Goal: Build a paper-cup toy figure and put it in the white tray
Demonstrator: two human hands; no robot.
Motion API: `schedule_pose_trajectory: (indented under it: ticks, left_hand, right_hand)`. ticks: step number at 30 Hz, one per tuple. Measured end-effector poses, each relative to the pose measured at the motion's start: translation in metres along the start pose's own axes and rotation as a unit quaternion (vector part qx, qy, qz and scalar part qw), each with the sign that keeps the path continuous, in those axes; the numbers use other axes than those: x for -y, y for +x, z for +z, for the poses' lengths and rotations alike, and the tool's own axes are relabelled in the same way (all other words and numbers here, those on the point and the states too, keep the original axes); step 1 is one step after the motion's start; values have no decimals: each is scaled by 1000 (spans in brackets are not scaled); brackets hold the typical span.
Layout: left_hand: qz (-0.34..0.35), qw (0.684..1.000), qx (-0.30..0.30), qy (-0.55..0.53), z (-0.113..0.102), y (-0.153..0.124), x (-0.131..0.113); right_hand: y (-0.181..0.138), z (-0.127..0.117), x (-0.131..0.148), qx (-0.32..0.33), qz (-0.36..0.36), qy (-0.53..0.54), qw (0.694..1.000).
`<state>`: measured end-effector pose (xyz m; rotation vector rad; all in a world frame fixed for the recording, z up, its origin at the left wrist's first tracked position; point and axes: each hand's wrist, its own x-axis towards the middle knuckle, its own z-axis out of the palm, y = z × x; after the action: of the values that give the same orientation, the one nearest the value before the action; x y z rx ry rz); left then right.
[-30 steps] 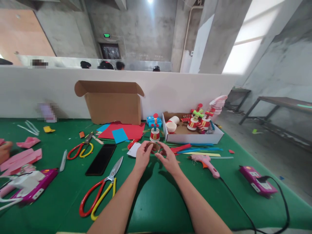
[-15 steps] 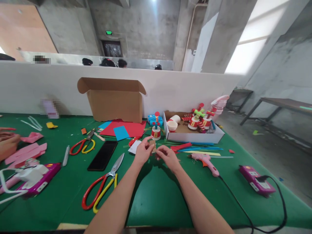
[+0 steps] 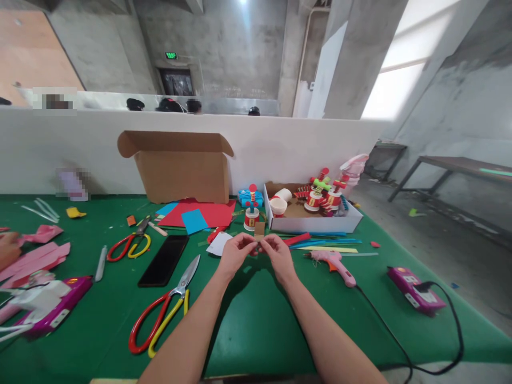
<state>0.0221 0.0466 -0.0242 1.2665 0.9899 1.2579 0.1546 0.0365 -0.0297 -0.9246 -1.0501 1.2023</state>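
Both my hands meet over the middle of the green table (image 3: 256,320). My left hand (image 3: 235,254) and my right hand (image 3: 278,254) each pinch a small brown cardboard piece (image 3: 260,230) that sticks up between their fingertips. Just behind it stands a small red and white paper-cup figure (image 3: 251,216). Large red and yellow scissors (image 3: 162,312) lie to the left of my left forearm. A pink glue gun (image 3: 332,263) lies to the right of my right hand.
A black phone (image 3: 164,261), smaller scissors (image 3: 128,245), red and blue paper sheets (image 3: 200,214) and an open cardboard box (image 3: 180,166) are at left and behind. A white tray (image 3: 320,225) holds cups and figures. Purple power strips (image 3: 416,290) (image 3: 52,309) flank me. Another person's hand (image 3: 7,249) at far left.
The brown piece was a curled band between my hands; now it is pressed narrow and upright, with my fingertips drawn together and lifted slightly.
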Motion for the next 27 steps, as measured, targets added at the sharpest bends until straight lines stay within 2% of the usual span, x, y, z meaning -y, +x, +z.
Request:
schedule_pose_trajectory:
  ticks: [4,9,14,19,25,27]
  left_hand:
    - [11,1000,-3,-5,0,0,-1]
    - [10,1000,-5,-13,2,-2,-3]
    - [25,999,1,27,3,-3,-5]
    - [35,998,-4,50,5,-4,-7]
    - [16,999,-3,47,3,-4,-9]
    - [14,999,-24,38,0,-2,-9]
  right_hand:
    - [-1,0,4,26,-46,-50,997]
    - [-2,-3,3,25,-78,-113,990]
    - [-4,-4,5,28,-100,-164,981]
    - [-4,-3,5,20,-106,-170,979]
    - [1,-8,5,44,-98,-162,981]
    - [2,-10,6,47,-95,-166,980]
